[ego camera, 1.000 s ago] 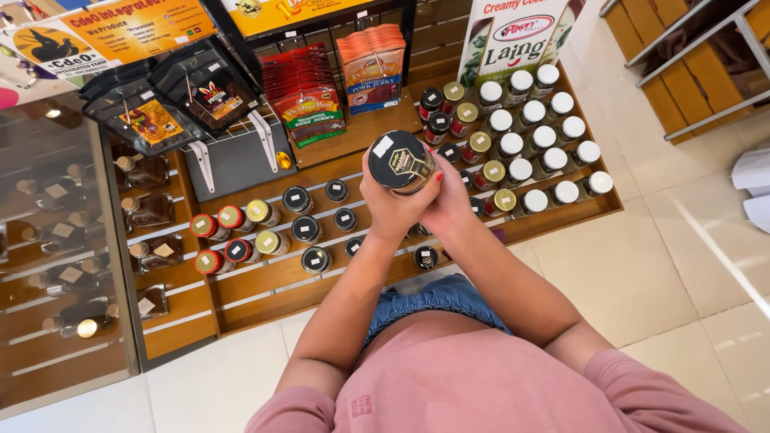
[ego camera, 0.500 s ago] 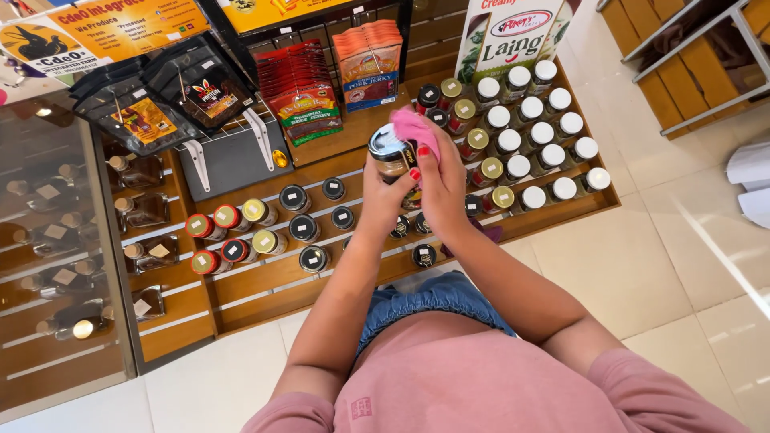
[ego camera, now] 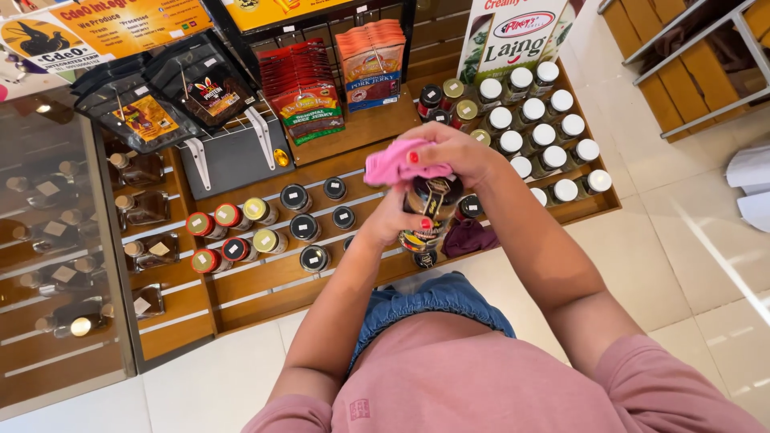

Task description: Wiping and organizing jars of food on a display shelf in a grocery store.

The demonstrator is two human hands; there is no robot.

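Observation:
My left hand [ego camera: 391, 216] grips a dark glass jar [ego camera: 429, 210] with a black lid and a printed label, held upright over a wooden display shelf [ego camera: 265, 277]. Pressed on top of the jar's lid is a pink cloth [ego camera: 395, 164], with my right hand [ego camera: 445, 152] closed on it. Both hands meet at the jar, in front of my chest. A dark purple cloth [ego camera: 468, 236] lies on the shelf just below and right of the jar.
The stepped shelf carries rows of black-lidded jars [ego camera: 303, 227], red- and yellow-lidded jars [ego camera: 228, 232] and white-lidded jars [ego camera: 553, 128]. Packets of jerky [ego camera: 303, 92] and black pouches [ego camera: 160, 96] hang behind. A glass cabinet [ego camera: 56, 240] stands left. Pale tiled floor [ego camera: 682, 240] lies right.
The jar has been lowered and turned upright in my left hand. My right hand brought the pink cloth onto its lid, where before it held the jar from below.

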